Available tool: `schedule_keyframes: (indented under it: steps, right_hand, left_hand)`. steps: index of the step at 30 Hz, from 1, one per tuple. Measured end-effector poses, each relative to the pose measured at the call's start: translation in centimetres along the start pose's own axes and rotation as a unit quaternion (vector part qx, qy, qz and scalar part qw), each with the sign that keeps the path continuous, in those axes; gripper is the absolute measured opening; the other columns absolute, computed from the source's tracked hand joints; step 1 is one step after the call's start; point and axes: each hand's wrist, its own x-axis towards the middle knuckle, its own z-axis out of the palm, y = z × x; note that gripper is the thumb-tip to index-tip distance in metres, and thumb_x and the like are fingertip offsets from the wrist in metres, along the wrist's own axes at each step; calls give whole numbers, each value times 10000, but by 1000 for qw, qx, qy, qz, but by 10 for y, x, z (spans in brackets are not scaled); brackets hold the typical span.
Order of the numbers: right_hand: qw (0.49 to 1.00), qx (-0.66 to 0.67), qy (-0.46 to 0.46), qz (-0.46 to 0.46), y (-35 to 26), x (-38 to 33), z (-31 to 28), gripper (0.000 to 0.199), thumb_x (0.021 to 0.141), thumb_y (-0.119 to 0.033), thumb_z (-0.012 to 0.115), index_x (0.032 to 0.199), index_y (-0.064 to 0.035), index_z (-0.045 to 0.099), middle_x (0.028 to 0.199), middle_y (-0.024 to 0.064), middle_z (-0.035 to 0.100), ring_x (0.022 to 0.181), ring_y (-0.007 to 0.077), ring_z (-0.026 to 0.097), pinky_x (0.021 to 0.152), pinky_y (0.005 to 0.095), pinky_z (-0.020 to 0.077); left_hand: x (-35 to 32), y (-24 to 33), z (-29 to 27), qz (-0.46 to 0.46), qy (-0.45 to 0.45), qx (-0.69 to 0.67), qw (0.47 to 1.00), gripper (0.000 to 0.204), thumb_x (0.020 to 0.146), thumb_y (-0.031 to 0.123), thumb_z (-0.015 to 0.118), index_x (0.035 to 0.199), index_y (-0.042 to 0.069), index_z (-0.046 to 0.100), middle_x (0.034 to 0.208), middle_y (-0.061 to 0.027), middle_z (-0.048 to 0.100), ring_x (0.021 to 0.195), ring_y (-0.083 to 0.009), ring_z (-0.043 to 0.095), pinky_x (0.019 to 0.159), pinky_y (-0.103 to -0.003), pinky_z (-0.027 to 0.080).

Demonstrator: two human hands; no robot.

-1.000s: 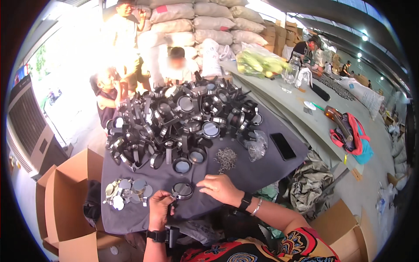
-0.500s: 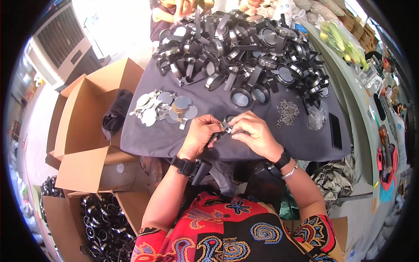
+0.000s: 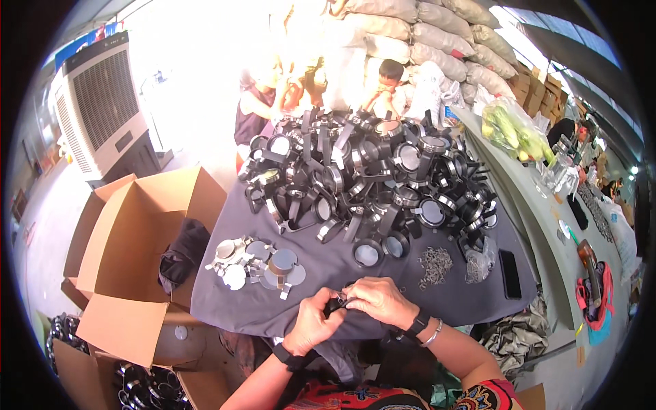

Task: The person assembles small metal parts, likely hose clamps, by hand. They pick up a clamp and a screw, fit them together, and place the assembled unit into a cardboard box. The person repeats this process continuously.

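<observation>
My left hand (image 3: 313,324) and my right hand (image 3: 378,301) meet at the near edge of a table covered in dark grey cloth (image 3: 239,307). Together they pinch a small black part (image 3: 336,303) between the fingertips; most of it is hidden by my fingers. Just beyond lies a big heap of black round-framed parts with handles (image 3: 369,181). To the left of my hands sits a cluster of round silver discs (image 3: 260,265). A small pile of tiny metal pieces (image 3: 435,264) lies to the right.
An open cardboard box (image 3: 140,232) with dark cloth inside stands left of the table; boxes of black parts (image 3: 143,386) sit below. A black phone (image 3: 510,273) lies at right. A large air cooler (image 3: 102,109) stands far left. People sit beyond the heap, stacked sacks (image 3: 437,34) behind them.
The view has swung and tilted between frames. My hands stay together at the table's near edge, still working the small black part; the left wrist has turned slightly.
</observation>
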Motion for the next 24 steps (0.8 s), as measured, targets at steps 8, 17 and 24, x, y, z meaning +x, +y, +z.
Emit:
schedule_keyframes:
  steps: [8, 17, 24]
  right_hand:
    - [992, 33, -116, 25, 0, 29, -16, 143, 763, -112, 703, 839, -43, 603, 721, 72, 609, 651, 268, 637, 579, 361, 491]
    - [988, 54, -111, 98, -3, 35, -13, 151, 753, -140, 685, 840, -38, 616, 701, 98, 637, 658, 293, 644, 573, 390, 473]
    - [967, 123, 162, 155, -12, -34, 10, 123, 824, -69, 690, 899, -9, 613, 802, 130, 659, 707, 279, 667, 616, 340, 503]
  left_hand:
    - [1, 7, 3, 93, 42, 151, 983, 217, 800, 114, 691, 954, 26, 565, 732, -183, 614, 608, -381, 601, 522, -426, 463]
    - [5, 0, 6, 111, 83, 152, 979, 212, 839, 131, 692, 891, -3, 537, 605, -156, 551, 509, -299, 567, 496, -352, 436]
    - [3, -4, 6, 137, 43, 174, 974, 211, 901, 186, 652, 976, 19, 547, 714, -139, 630, 610, -306, 633, 523, -357, 482]
